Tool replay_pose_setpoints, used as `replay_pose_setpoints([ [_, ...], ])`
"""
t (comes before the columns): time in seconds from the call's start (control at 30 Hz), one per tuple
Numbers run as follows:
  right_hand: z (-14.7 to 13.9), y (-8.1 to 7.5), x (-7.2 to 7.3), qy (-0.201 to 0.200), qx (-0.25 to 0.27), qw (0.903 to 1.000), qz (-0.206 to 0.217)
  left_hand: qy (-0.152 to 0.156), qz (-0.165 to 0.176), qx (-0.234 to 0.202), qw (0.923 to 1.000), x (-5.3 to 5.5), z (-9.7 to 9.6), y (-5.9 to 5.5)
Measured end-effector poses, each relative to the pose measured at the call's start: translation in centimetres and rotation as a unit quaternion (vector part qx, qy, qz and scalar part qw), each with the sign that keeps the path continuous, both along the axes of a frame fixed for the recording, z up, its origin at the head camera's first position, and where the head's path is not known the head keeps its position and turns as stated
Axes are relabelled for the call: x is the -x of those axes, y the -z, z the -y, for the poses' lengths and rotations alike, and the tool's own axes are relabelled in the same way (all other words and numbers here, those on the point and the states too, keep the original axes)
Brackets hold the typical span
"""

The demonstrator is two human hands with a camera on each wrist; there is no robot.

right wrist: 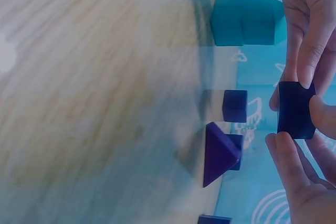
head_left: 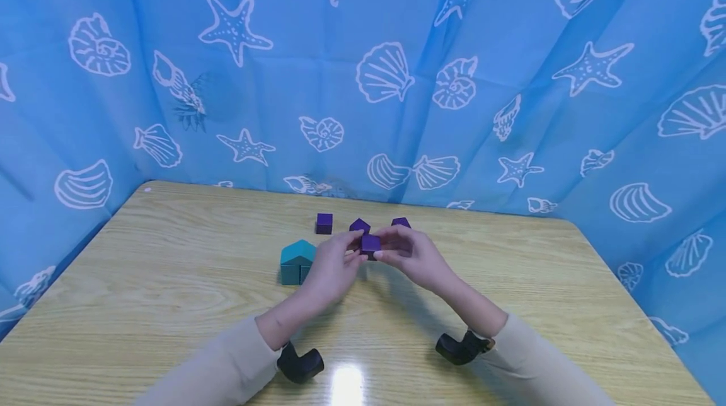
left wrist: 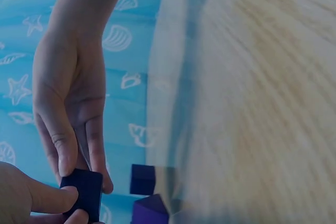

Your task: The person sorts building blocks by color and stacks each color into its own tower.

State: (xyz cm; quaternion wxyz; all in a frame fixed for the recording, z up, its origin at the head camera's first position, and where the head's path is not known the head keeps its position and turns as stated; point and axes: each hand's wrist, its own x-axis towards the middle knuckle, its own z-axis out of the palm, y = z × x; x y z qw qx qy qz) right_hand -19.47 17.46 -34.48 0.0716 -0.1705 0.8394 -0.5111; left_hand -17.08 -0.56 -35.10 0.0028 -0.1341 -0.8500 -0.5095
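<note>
Curtain (head_left: 334, 97): blue, white sea-life print, behind table. Table (head_left: 187, 267): wood-grain top. Left hand (head_left: 333, 270): forearm slanted inward, thumb and fingers pinching held block (head_left: 371, 243) from left. Right hand (head_left: 416, 259): forearm likewise slanted inward, pinching same block from right; block raised over table between fingertips. Teal stack (head_left: 296, 253): just left of left hand, partly hidden by it. Prism (right wrist: 218, 156): purple, just beyond held block. Purple block (head_left: 401, 222): right of prism, partly behind right hand. Cube (head_left: 324, 224): purple, left of prism.
</note>
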Motion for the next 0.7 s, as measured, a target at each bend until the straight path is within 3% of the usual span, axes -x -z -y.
replay_pose_setpoints([
  [0.4,-0.2,2.7,-0.4,-0.019,-0.020,0.9996,0.009,0.005,0.008,0.049,0.9988,-0.6,-0.6,2.7],
  [0.7,-0.5,3.5,-0.3,-0.007,-0.030,0.9995,0.008,0.006,-0.002,0.034,0.9994,-0.2,-1.0,3.7],
])
